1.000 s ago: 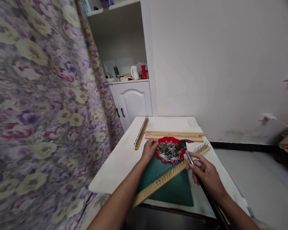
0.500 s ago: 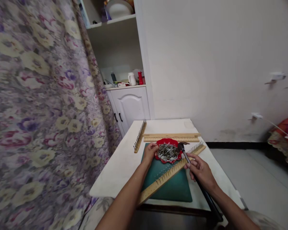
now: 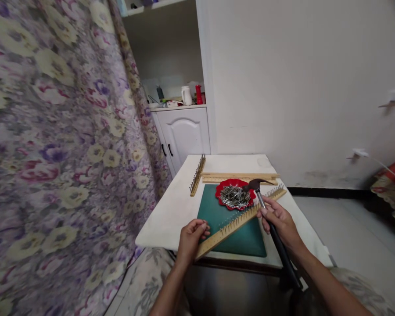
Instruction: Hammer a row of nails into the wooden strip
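Observation:
My right hand point(image 3: 278, 218) grips a claw hammer point(image 3: 272, 228) by its shaft, with the metal head raised beside the red bowl. Across the green mat point(image 3: 246, 243) lies a wooden strip point(image 3: 217, 238) at a slant, with a row of nails point(image 3: 238, 218) standing along much of it. Near the strip's bare lower left end is my left hand point(image 3: 193, 237), its fingers pinched together; what they hold is too small to make out. A red scalloped bowl point(image 3: 219, 199) full of loose nails point(image 3: 234, 197) sits at the back of the mat.
Another strip with upright nails point(image 3: 197, 175) lies at the white table's point(image 3: 167, 219) back left. Further wooden strips point(image 3: 227, 176) lie behind the bowl. A floral curtain point(image 3: 69, 153) hangs at left, and a white cabinet point(image 3: 186, 131) stands behind.
My left hand has moved from the bowl's left edge down toward me, to the strip's near end. The hammer stays in my right hand, its head turned a little. The view has tilted downward.

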Motion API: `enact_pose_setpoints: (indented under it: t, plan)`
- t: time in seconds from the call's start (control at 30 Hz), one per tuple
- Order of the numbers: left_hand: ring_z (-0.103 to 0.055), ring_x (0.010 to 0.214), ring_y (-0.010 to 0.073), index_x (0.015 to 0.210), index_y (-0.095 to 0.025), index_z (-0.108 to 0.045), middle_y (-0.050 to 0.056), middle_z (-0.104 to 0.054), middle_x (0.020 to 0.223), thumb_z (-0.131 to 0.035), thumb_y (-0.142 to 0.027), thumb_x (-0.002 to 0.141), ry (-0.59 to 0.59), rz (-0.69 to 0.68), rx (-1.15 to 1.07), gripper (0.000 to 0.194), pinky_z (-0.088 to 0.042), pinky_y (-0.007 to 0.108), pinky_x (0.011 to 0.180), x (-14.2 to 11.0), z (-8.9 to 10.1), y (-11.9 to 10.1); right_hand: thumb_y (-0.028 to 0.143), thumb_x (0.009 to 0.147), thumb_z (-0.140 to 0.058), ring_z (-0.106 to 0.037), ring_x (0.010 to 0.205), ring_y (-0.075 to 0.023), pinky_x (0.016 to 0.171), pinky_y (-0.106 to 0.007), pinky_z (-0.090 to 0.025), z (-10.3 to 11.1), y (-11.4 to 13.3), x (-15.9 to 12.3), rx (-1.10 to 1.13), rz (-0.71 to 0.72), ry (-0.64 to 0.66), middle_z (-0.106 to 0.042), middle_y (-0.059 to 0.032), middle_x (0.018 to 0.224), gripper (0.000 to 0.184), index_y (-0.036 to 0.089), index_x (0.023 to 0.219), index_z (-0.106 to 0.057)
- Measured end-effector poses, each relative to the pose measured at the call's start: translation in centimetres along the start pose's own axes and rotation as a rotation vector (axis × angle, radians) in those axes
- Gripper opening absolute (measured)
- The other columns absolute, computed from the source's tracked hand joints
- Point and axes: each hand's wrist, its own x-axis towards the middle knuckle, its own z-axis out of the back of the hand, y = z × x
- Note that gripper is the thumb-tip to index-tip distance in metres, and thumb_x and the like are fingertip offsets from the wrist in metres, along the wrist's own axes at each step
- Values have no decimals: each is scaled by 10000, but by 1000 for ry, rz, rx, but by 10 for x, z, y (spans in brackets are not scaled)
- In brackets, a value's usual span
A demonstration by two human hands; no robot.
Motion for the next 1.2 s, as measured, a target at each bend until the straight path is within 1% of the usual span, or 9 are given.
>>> enact_pose_setpoints:
  t: [0.07,0.13,0.27,0.37,0.53,0.67,0.77,1.0,1.2]
  plan:
    - [-603,596,123,749,-141,-623,27,-666,710,-645,-386,682,0,-2,25,255,-444,212,556,-7,-5,6,370,758,-662,-385,358,-43,335,-168,-325,-8,1,-8,98,-50,53,-555,52,648,472,185,1171,-525]
    - [-599,598,130,733,-148,-635,12,-658,675,-640,-379,681,-14,-14,79,237,-446,220,575,-9,-11,12,388,777,-632,-331,326,-30,326,-164,-278,-15,-3,-16,121,-153,155,-491,75,592,418,175,1128,-552]
    - [-586,606,141,721,-161,-657,-11,-640,619,-620,-367,686,-45,-46,206,213,-440,221,583,-6,-20,18,454,780,-609,-364,313,-46,341,-179,-244,-20,-20,-30,-13,-194,214,-508,67,562,450,160,1111,-535]
    - [-577,629,140,711,-165,-666,-10,-651,655,-599,-352,705,-61,-80,308,199,-423,209,578,-6,-23,20,476,804,-578,-351,309,-47,353,-184,-238,-20,-28,-36,-73,-181,227,-498,74,547,453,159,1121,-518]
    - [-589,693,150,748,-185,-680,-2,-675,728,-549,-326,753,-75,-139,445,193,-415,203,602,-7,-24,25,447,828,-566,-347,306,-41,362,-174,-225,-22,-30,-40,-95,-185,241,-477,88,495,419,159,1129,-520]
    - [-598,703,157,760,-191,-677,-1,-688,751,-533,-326,765,-80,-135,485,197,-421,205,608,-8,-24,27,420,840,-556,-361,311,-34,361,-168,-228,-24,-32,-42,-114,-202,262,-497,80,520,412,160,1156,-513]
    - [-607,712,161,761,-194,-679,3,-696,764,-528,-323,770,-67,-128,504,198,-426,206,610,-8,-24,25,405,851,-546,-351,316,-41,362,-171,-228,-25,-35,-44,-132,-210,279,-476,88,522,406,161,1172,-500]
    - [-617,729,161,756,-209,-684,-2,-698,767,-540,-307,777,-63,-162,540,175,-429,208,635,-9,-24,25,401,859,-534,-352,317,-37,373,-176,-215,-26,-40,-44,-162,-211,301,-487,83,551,385,167,1163,-503]
    - [-608,737,152,751,-207,-678,7,-679,778,-532,-271,785,-43,-216,592,163,-424,215,654,-9,-23,25,384,860,-533,-347,326,-40,381,-180,-212,-28,-37,-46,-191,-211,316,-466,91,536,401,165,1192,-485]
